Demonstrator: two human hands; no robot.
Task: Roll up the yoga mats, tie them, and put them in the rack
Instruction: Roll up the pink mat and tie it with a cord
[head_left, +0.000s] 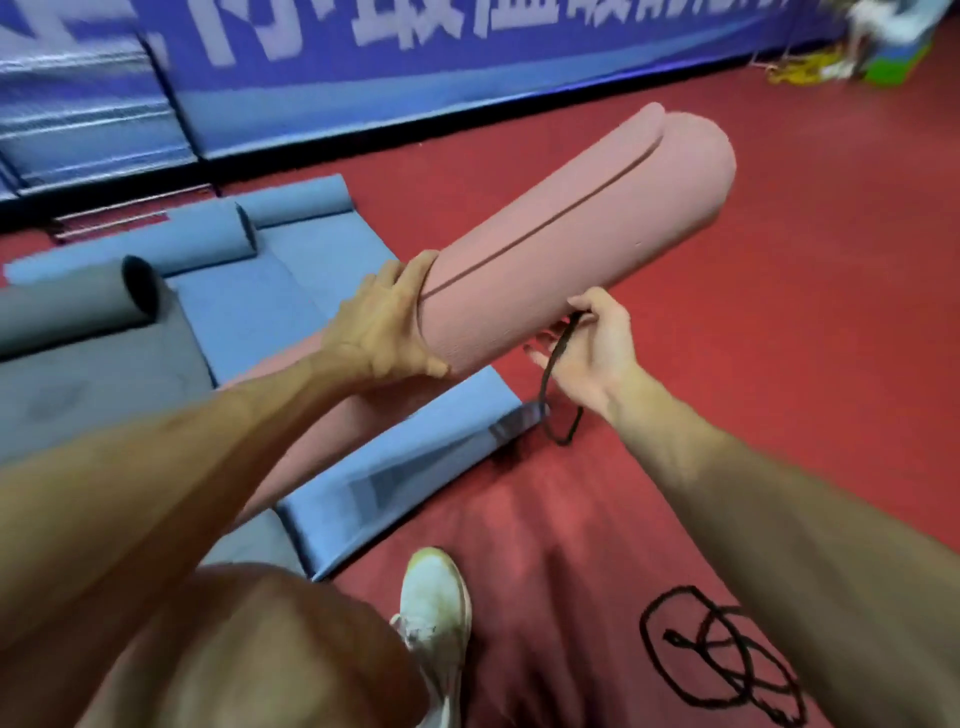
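A rolled pink yoga mat (566, 234) is held up off the floor, pointing away to the upper right. My left hand (382, 325) grips its near end, fingers wrapped over the roll's edge. Just under the roll, my right hand (589, 345) pinches a black cord (558, 384) that hangs down in a loop to the floor. Blue mats (291, 291) lie flat on the left with rolled-up far ends, and a grey mat (78, 306) is partly rolled at the far left.
More black cords (722, 654) lie tangled on the red floor (779, 322) at lower right. My white shoe (434, 597) stands near the blue mat's corner. A blue banner wall (467, 67) runs along the back, with a metal frame (104, 130) at upper left.
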